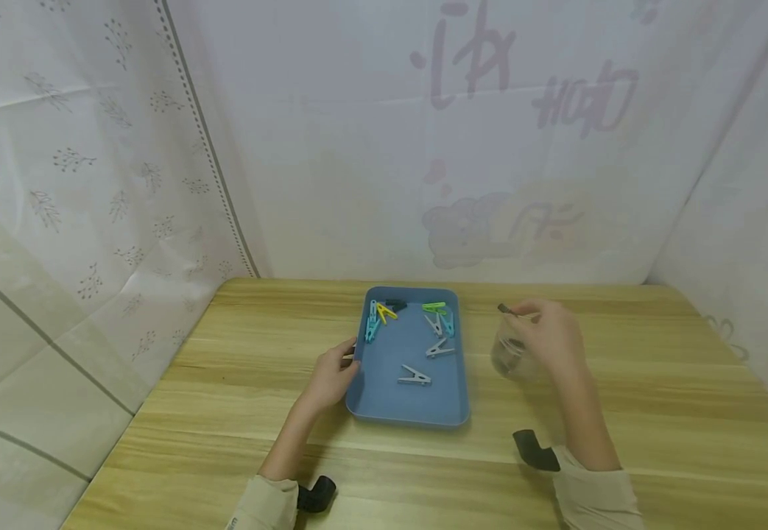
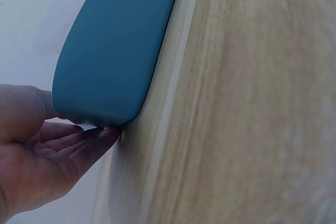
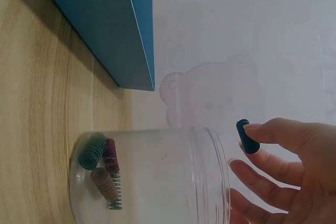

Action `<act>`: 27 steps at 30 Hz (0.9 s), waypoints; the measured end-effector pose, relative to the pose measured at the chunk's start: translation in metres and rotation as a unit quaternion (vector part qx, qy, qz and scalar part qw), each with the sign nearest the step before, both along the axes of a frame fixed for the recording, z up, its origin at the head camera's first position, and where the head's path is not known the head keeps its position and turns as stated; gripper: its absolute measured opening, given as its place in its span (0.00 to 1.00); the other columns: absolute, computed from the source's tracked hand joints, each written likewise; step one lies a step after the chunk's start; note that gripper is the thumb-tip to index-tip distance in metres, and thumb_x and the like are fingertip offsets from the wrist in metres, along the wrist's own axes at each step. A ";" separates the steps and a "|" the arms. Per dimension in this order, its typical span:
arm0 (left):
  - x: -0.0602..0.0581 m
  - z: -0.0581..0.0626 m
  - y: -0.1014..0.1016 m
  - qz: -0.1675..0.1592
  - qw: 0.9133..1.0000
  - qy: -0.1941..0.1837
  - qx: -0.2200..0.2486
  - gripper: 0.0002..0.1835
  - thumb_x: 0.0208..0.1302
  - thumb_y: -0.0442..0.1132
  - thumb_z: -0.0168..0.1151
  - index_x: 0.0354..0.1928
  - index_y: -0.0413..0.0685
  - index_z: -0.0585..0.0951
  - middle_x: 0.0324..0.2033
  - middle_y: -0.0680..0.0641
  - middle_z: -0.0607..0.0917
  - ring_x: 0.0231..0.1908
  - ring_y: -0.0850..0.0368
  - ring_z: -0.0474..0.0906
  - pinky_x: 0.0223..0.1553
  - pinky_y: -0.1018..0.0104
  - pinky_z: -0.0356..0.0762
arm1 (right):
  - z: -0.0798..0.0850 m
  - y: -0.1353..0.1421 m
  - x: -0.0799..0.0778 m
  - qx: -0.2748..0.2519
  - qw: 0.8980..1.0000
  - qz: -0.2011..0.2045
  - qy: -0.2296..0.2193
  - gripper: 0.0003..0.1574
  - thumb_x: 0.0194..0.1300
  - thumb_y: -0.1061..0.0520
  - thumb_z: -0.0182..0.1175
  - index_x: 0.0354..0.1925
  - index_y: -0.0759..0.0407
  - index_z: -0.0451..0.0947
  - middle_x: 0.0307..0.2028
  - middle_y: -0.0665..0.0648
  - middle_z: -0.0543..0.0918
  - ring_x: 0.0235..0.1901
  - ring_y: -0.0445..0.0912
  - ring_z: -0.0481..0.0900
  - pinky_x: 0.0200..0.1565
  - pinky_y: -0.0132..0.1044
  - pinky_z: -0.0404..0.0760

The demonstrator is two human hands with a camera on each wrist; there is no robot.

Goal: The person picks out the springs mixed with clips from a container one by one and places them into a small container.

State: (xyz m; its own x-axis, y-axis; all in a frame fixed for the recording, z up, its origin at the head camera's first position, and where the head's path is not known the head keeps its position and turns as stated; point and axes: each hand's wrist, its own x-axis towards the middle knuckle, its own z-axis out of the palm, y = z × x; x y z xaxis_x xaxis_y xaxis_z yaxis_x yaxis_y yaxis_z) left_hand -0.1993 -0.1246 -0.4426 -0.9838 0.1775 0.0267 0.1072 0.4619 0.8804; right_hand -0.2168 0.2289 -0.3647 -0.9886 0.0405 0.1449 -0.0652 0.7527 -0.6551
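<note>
My left hand (image 1: 330, 375) holds the left side of a blue tray (image 1: 384, 405); the thumb is at the rim, and in the left wrist view the fingers reach along the wall toward its base. My right hand (image 1: 549, 331) pinches a short dark green coil spring (image 3: 248, 136) between thumb and forefinger, beside the mouth of a clear jar (image 3: 157, 177). Inside the jar, at its bottom, lie a green spring (image 3: 92, 150), a red spring (image 3: 111, 156), a brown spring (image 3: 104, 184) and a silver spring (image 3: 116, 203).
The tray holds several clips: teal clips (image 1: 372, 326), a yellow clip (image 1: 386, 312), a black clip (image 1: 395, 303), green clips (image 1: 434, 307) and grey clips (image 1: 415, 377). Everything stands on a wooden table (image 1: 224, 412), with a printed white curtain (image 1: 357, 147) behind.
</note>
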 end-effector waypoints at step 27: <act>-0.001 0.000 0.000 0.000 1.000 -0.002 0.001 0.28 0.76 0.27 0.52 0.74 0.22 0.65 0.64 0.21 0.76 0.61 0.26 0.80 0.58 0.40 0.84 | 0.002 0.029 0.002 0.026 0.999 -0.025 -0.004 0.30 0.77 0.44 0.60 0.57 0.69 0.84 0.60 0.76 0.82 0.54 0.70 0.81 0.42 0.57 0.84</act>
State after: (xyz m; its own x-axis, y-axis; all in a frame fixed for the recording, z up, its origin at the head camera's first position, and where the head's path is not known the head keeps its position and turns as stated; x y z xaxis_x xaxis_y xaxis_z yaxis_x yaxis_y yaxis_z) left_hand -0.1998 -0.1242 -0.4431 -0.9838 0.1779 0.0230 0.1039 0.4604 0.8816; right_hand -0.2150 0.2578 -0.3630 -0.9868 0.0824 0.1394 -0.0210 0.7882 -0.6151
